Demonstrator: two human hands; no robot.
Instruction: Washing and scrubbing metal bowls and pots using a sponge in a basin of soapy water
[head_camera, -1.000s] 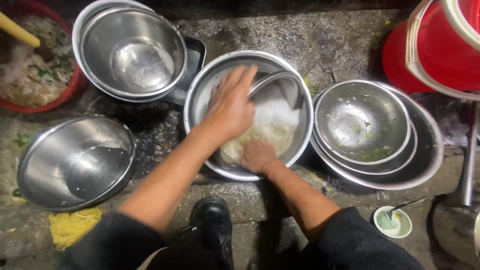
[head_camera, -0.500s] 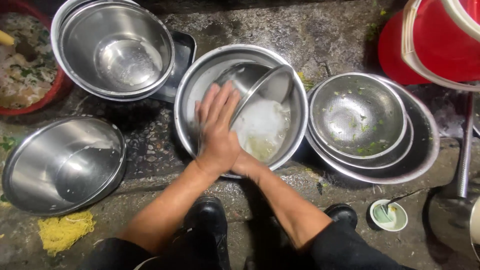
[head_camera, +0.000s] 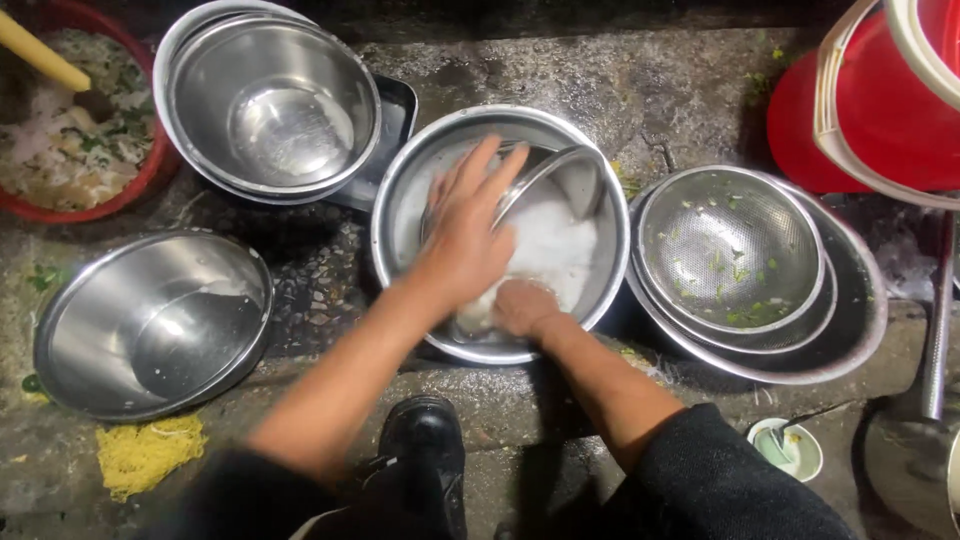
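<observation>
A large steel bowl (head_camera: 388, 240) holds white soapy water. A smaller steel bowl (head_camera: 572, 178) stands tilted on its edge inside it. My left hand (head_camera: 465, 235) lies on that smaller bowl with the fingers spread over its rim and side, holding it. My right hand (head_camera: 520, 305) is curled low in the foam near the big bowl's front rim. Its fingers are buried in suds, so whatever they may hold is hidden.
Stacked steel bowls (head_camera: 270, 110) sit on a dark tray (head_camera: 402, 105) at the upper left, with a red basin of food scraps (head_camera: 70, 140) beside them. An empty steel bowl (head_camera: 150, 320) is at the left and nested bowls flecked with green (head_camera: 730, 250) at the right. Also in view are a red bucket (head_camera: 880, 100), a yellow scrubber (head_camera: 145, 455), my black shoe (head_camera: 425, 440) and a small cup (head_camera: 790, 450).
My left hand has slid back and forth over the tilted small bowl, which has turned a little. My right hand went out of sight under it and now shows in the foam again.
</observation>
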